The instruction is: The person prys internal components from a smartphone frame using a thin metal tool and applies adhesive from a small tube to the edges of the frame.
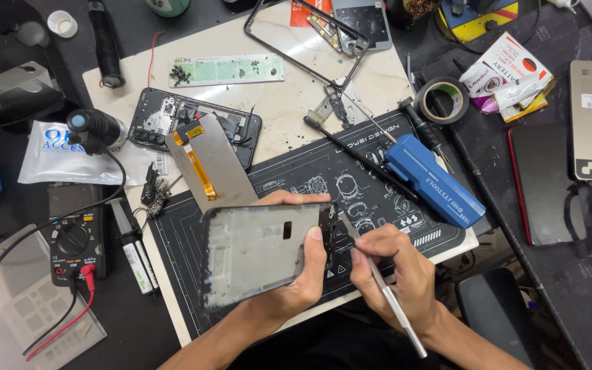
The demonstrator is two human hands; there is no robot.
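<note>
Right in the left hand (296, 270) sits a grey rectangular metal phone frame (258, 252), lifted a bit over the black printed work mat (351, 179); thumb across its right end, fingers curled round the far edge, so that hand is properly clamped on it. The right hand (395, 274) is closed pen-style around a thin silver metal scalpel-type tool (378, 277), and its tip touches the frame's right edge, just beside the left thumb.

Just past the left fingers lies a loose grey display panel with an orange flex strip (210, 164), leaning onto a black opened phone body (193, 127) further out. Beyond the tool tip, up and right of the grip, there's a blue plastic screwdriver case (440, 181) with a long black rod (358, 156) beside it. Further right of that: a roll of black tape (443, 99), then a dark red-edged phone (543, 181) lying flat, well apart from the hands.

Out to the left of the held frame is a black multimeter with red and black leads (73, 240), plus two white pen-shaped tubes (138, 264) between it and the mat. Far beyond the grip, an empty black phone bezel (306, 38) rests on the pale board (282, 103).
</note>
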